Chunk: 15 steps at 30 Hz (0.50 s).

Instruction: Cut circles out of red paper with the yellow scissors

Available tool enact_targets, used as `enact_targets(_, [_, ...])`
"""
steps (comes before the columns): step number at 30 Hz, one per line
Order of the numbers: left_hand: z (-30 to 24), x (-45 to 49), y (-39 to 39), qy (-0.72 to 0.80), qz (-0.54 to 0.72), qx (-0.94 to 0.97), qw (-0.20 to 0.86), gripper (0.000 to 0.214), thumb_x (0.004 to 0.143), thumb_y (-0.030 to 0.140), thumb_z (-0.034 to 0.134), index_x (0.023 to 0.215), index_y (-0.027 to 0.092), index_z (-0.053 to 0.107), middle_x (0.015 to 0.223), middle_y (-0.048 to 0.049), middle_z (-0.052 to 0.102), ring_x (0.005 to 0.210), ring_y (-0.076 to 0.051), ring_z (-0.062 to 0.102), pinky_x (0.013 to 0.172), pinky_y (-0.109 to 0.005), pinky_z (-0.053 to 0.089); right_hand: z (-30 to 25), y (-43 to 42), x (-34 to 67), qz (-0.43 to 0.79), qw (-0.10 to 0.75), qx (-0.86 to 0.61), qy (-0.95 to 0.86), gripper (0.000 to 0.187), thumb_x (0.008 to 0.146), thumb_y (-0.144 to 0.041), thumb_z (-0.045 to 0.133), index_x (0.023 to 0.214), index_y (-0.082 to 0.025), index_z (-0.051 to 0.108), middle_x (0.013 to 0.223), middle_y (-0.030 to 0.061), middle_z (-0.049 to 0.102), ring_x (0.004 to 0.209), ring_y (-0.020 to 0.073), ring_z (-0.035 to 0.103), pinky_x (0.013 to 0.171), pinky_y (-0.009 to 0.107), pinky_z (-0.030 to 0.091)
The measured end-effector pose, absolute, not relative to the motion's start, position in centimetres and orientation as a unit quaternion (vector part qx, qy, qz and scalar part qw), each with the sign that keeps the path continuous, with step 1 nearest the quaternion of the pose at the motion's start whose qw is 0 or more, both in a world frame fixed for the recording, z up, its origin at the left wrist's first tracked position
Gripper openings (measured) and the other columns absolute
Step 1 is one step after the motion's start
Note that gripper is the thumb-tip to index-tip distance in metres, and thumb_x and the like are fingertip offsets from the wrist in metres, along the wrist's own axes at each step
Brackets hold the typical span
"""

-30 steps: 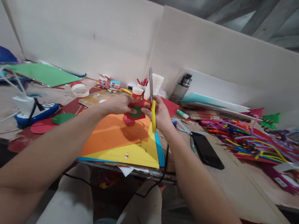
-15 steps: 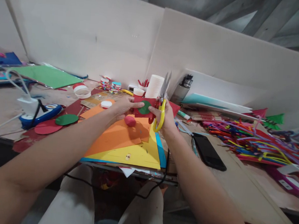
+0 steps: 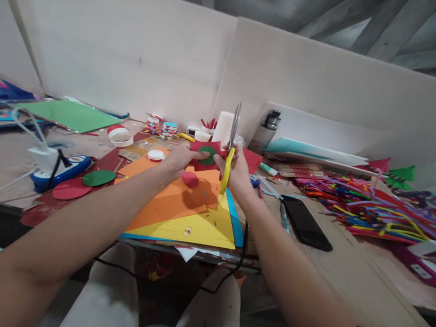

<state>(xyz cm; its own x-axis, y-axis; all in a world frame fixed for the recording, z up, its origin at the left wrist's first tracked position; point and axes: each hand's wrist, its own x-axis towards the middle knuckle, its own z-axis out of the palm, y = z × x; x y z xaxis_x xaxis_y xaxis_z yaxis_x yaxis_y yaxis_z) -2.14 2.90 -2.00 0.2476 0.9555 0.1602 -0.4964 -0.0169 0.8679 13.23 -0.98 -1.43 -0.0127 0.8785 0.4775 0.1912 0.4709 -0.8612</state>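
Note:
My left hand [image 3: 179,159] pinches a piece of red paper [image 3: 199,163] with a green disc [image 3: 206,155] against it, held up above the table. My right hand [image 3: 237,174] grips yellow-handled scissors [image 3: 229,154], blades pointing up beside the red paper's right edge. Below the hands lie orange [image 3: 170,200], yellow [image 3: 202,227] and blue sheets, with a small pink lump [image 3: 190,178] on the orange one.
A black phone [image 3: 305,223] lies right of the sheets. Several coloured pipe cleaners [image 3: 367,209] pile at the right. A stack of white cups [image 3: 223,127], a bottle [image 3: 264,130], tape rolls, a green sheet [image 3: 70,115] and red and green paper discs [image 3: 97,178] lie around.
The scissors swung from tilted right back to nearly upright, and the red paper with the green disc turned slightly in my left hand. The camera shifted a little.

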Motion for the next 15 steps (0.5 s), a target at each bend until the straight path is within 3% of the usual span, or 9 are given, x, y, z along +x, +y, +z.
enact_targets(4, [-1.0,-3.6,4.3,0.280,0.661,0.353,0.600,0.026,0.052,0.011,0.083,0.074,0.013,0.069,0.075,-0.0045,0.073,0.073,-0.018,0.069,0.075,-0.031,0.056,-1.7,-1.4,12.6,0.278,0.523,-0.432,-0.680,0.046,0.080,-0.045,0.064,0.112,-0.023,0.039,0.078,-0.0033,0.046,0.068,0.0124,0.050,0.064,0.028,0.048])
enact_targets(9, [-0.4,-4.8,5.2,0.291,0.725,0.267,0.564,0.021,0.060,0.010,0.078,0.076,0.015,0.066,0.081,-0.0033,0.073,0.081,-0.018,0.070,0.075,-0.029,0.055,-1.9,-2.6,11.9,0.245,0.470,-0.419,-0.737,0.044,0.086,-0.044,0.057,0.121,-0.022,0.041,0.094,0.0025,0.054,0.082,0.0151,0.053,0.078,0.034,0.049])
enact_targets(15, [-0.5,-4.6,4.7,0.286,0.727,0.274,0.561,0.024,0.061,0.014,0.080,0.080,0.017,0.065,0.083,-0.0010,0.073,0.079,-0.014,0.069,0.072,-0.024,0.052,-1.1,-3.4,12.0,0.234,0.442,-0.413,-0.761,0.040,0.087,-0.048,0.057,0.116,-0.023,0.049,0.089,0.0015,0.052,0.080,0.0145,0.051,0.074,0.029,0.046])
